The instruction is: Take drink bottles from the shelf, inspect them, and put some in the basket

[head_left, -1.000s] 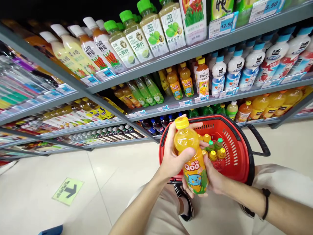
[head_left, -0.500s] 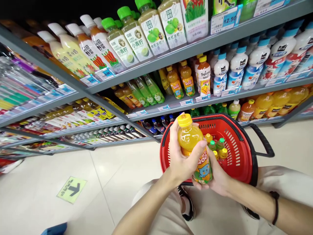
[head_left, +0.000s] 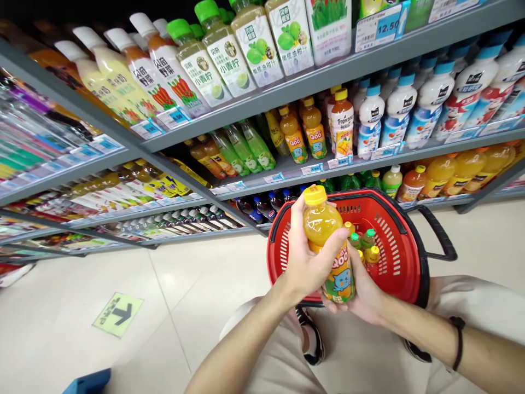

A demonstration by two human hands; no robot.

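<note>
A juice bottle (head_left: 322,224) with a yellow cap and an orange Qoo label is held between both hands above the basket's near side, its cap tilted away from me. My left hand (head_left: 305,260) wraps round its upper part, thumb across the front. Lower down, my right hand (head_left: 363,293) grips the bottle's right side and base. Behind it stands a red shopping basket (head_left: 404,235) with black rims. Inside, several small bottles (head_left: 369,239) show green and yellow caps; my hands and the held bottle hide part of the basket.
Shelves (head_left: 254,123) of drinks run across the front, with Qoo bottles (head_left: 294,139) on the middle level. The basket's black handle (head_left: 438,235) sticks out right. A green arrow sign (head_left: 118,314) lies on the floor; a blue object (head_left: 88,381) is at the lower left.
The view has shifted slightly. Both hands keep hold of the juice bottle, which stays nearly in the same place above the basket.
</note>
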